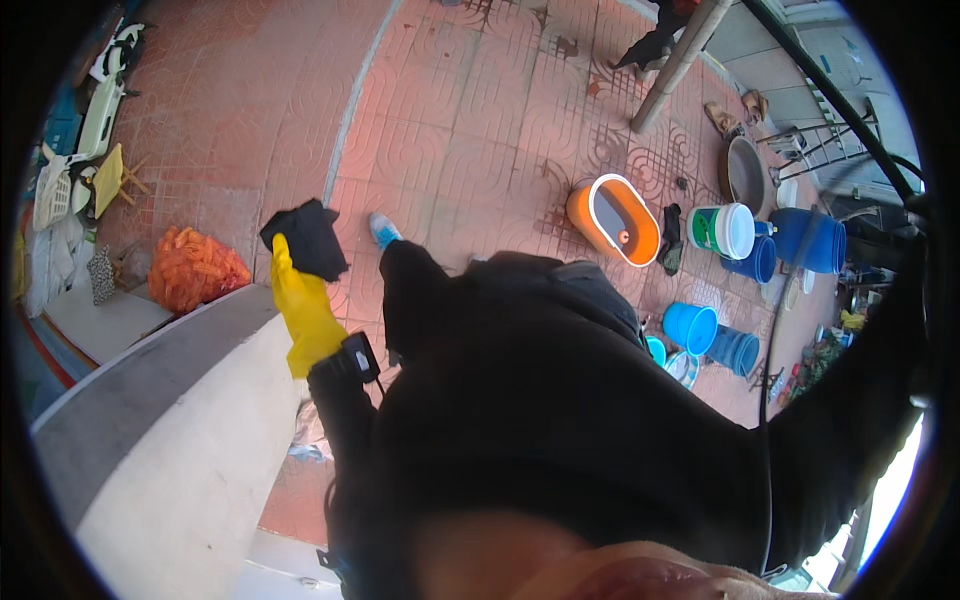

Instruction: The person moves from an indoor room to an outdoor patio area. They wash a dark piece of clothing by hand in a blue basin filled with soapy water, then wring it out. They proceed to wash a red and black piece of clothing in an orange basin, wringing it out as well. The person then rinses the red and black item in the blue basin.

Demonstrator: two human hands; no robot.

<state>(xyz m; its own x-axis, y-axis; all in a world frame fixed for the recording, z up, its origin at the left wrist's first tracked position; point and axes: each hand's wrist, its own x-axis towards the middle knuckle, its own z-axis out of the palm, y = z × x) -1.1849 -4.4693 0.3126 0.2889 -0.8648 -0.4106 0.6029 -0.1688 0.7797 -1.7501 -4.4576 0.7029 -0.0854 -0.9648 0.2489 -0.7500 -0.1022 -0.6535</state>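
Note:
My left hand (304, 315) wears a yellow rubber glove and holds a folded black cloth (306, 240). The cloth covers most of the fingers; one yellow finger shows along its left edge. Below the glove, a small black device (361, 357) sits at the wrist over a black sleeve. A grey-topped white ledge (202, 420) runs close beside this forearm. On the other side, my right arm (847, 420) in its black sleeve reaches up toward the right rim. My right hand is out of view.
On the red patterned paving (480, 135) stand an orange mop bucket (581, 217), a white bucket (705, 231), blue barrels (806, 240) and blue buckets (690, 328). An orange mesh sack (195, 270) lies left. A pole (679, 67) rises near another person's leg (652, 41).

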